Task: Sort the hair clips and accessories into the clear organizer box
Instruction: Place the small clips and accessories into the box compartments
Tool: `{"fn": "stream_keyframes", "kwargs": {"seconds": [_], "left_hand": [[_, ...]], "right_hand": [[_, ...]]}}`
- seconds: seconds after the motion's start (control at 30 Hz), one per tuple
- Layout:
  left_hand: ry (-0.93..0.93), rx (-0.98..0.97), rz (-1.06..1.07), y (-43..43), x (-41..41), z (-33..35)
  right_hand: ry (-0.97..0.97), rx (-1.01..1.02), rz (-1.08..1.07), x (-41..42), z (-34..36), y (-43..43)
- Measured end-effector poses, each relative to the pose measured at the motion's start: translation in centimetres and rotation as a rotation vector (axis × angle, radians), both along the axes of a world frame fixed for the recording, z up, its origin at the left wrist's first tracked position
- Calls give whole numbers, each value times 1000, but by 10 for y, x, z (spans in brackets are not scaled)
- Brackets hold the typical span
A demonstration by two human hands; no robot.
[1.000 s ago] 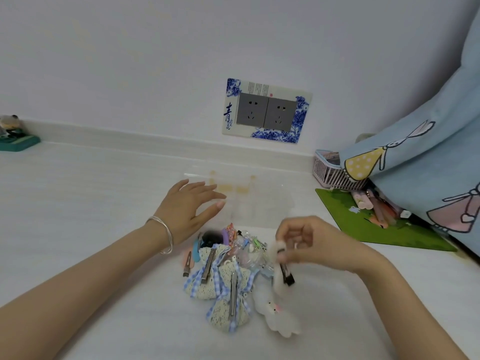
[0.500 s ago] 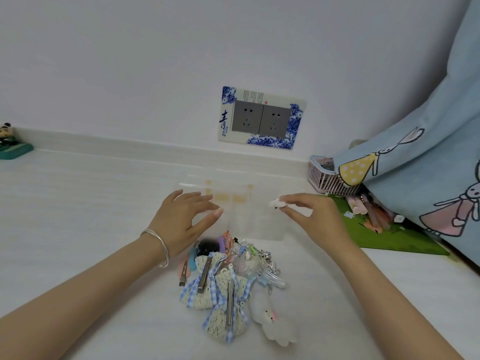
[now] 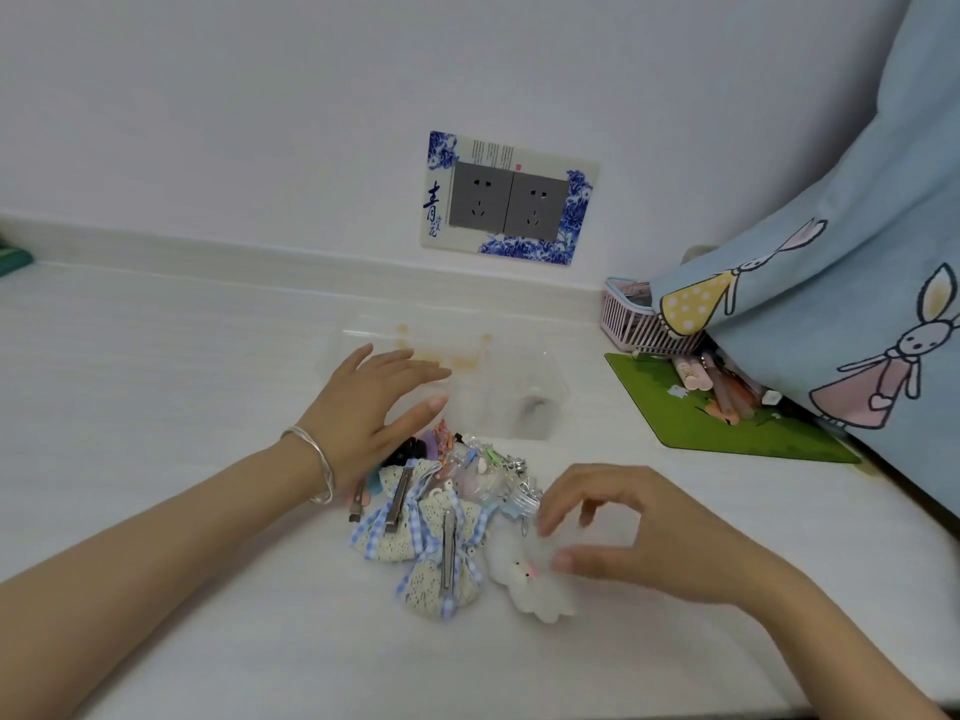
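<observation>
A clear organizer box (image 3: pixel 498 356) stands on the white table behind a pile of hair clips (image 3: pixel 457 485). In its right compartment lies a white fluffy clip (image 3: pixel 532 407). The pile holds two lace bows with blue gingham ribbon (image 3: pixel 431 537), small coloured clips and a white fluffy bunny clip (image 3: pixel 530 584) at its right front. My left hand (image 3: pixel 374 407), with a silver bangle on the wrist, rests open against the box's left front. My right hand (image 3: pixel 634 527) hovers over the bunny clip, fingers curled and apart, holding nothing.
A green mat (image 3: pixel 717 413) with pens lies to the right, a pink basket (image 3: pixel 639 319) behind it. A blue rabbit-print cloth (image 3: pixel 831 304) hangs over the right side. A double socket (image 3: pixel 506 200) is on the wall behind the box.
My right hand let go of a white fluffy clip in the box's right compartment and came back down to the pile's right front. My left hand stayed at the box.
</observation>
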State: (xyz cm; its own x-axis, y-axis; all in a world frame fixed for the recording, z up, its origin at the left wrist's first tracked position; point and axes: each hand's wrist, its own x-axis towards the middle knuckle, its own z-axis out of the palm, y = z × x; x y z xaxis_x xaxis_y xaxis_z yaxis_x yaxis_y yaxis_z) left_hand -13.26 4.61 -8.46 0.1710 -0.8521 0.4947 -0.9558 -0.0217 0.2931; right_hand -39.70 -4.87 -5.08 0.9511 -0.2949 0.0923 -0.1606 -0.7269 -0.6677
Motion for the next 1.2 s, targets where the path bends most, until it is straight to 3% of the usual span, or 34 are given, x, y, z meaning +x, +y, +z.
{"fn": "stream_keyframes", "kwargs": {"seconds": [0.17,0.37,0.53,0.67,0.77,0.87,1.07,1.2], "left_hand": [[-11,-11,5,-2,-2,-5],[-7,-19,10,-1,-2,-6],[-6,-26,17,-2,-4,-6],[10,-31,20,-2,-4,-3],[29,-32,20,0,-6,-2],[39,-33,16,1,-7,0],[45,-28,1,1,-5,1],[51,-24,-33,2,-3,2]], "right_hand": [[76,-4,15,-14,-16,17],[-24,-31,-23,-9,-31,14],[-297,67,-58,-1,-26,3],[-623,173,-259,17,0,-29],[-720,58,-420,35,21,-54],[-624,-64,-435,53,28,-77],[-194,-304,-315,76,14,-101],[-222,-301,-267,69,8,-90]]}}
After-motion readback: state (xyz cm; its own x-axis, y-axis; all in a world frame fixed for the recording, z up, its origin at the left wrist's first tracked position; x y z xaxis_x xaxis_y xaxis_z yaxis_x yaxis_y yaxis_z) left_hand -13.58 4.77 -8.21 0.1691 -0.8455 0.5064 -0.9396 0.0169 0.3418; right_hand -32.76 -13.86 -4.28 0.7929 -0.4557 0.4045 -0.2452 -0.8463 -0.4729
